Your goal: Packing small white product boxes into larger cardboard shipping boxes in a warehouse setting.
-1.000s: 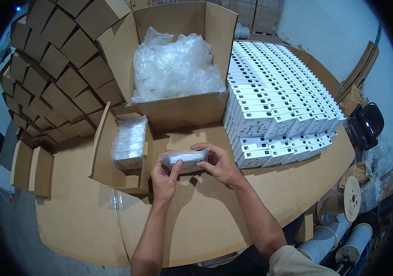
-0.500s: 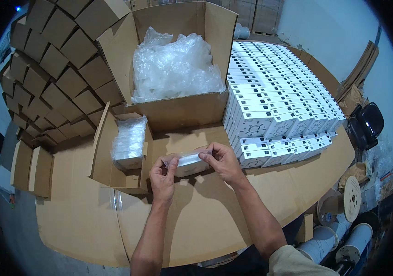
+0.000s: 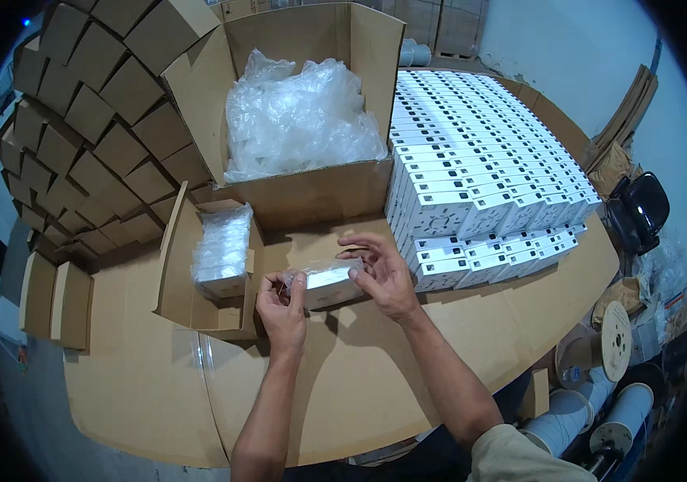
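Between my hands, just above the cardboard-covered table, is a small white box [image 3: 329, 286] in a clear plastic bag. My left hand [image 3: 282, 310] pinches the bagged box at its left end, thumb in front. At the other end, my right hand [image 3: 386, 277] has its fingers raised and spread, with the thumb against the box's right end. An open cardboard carton [image 3: 168, 277] stands to the left of my left hand. Inside it is a row of bagged white boxes [image 3: 223, 247], with bare carton bottom at its near end.
A large open carton [image 3: 303, 190] full of clear plastic bags [image 3: 299, 116] stands behind. Stacked white boxes [image 3: 472, 189] fill the right side. Brown cartons [image 3: 94, 120] are piled at the left. Cable spools [image 3: 615, 341] and a black chair [image 3: 639, 210] are at lower right.
My right fingers have opened and lifted off the bag's top edge, leaving the thumb at the box. My left hand keeps its hold. The view has shifted slightly.
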Available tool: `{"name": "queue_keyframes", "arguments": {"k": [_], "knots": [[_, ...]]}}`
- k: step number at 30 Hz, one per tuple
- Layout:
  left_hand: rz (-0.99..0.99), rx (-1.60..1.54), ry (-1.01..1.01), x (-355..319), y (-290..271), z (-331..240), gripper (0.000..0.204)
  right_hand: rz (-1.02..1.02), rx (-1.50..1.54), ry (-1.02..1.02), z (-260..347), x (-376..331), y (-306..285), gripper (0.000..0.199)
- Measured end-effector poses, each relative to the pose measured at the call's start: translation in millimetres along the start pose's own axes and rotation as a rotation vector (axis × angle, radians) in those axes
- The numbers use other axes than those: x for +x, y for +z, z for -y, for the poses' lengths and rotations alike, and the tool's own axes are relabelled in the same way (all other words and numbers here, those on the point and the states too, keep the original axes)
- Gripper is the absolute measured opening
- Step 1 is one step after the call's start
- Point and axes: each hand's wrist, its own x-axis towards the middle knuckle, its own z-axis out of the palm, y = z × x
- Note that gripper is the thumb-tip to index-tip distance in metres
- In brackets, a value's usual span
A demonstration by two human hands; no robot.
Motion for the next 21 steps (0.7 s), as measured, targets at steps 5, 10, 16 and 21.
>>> {"name": "queue_keyframes", "arguments": {"k": [5, 10, 16, 21], "knots": [[-0.012, -0.010, -0.003, -1.3, 6.4, -4.0, 0.021, 0.299, -0.275, -0.205, -5.1, 3.5, -22.9, 0.025], [0.002, -0.017, -0.009, -0.4, 2.3, -2.6, 0.021, 0.228, -0.300, 0.013, -5.7, 0.3, -15.2, 0.023], [-0.030, -0.002, 0.086, -3.9, 5.8, -4.9, 0.022, 0.138, -0.298, 0.156, -3.5, -2.4, -8.2, 0.021], [-0.125, 0.532, 0.591, -13.8, 11.1, -18.1, 0.028, 0.133, -0.349, 0.230, 1.0, -2.0, -10.4, 0.019]]}}
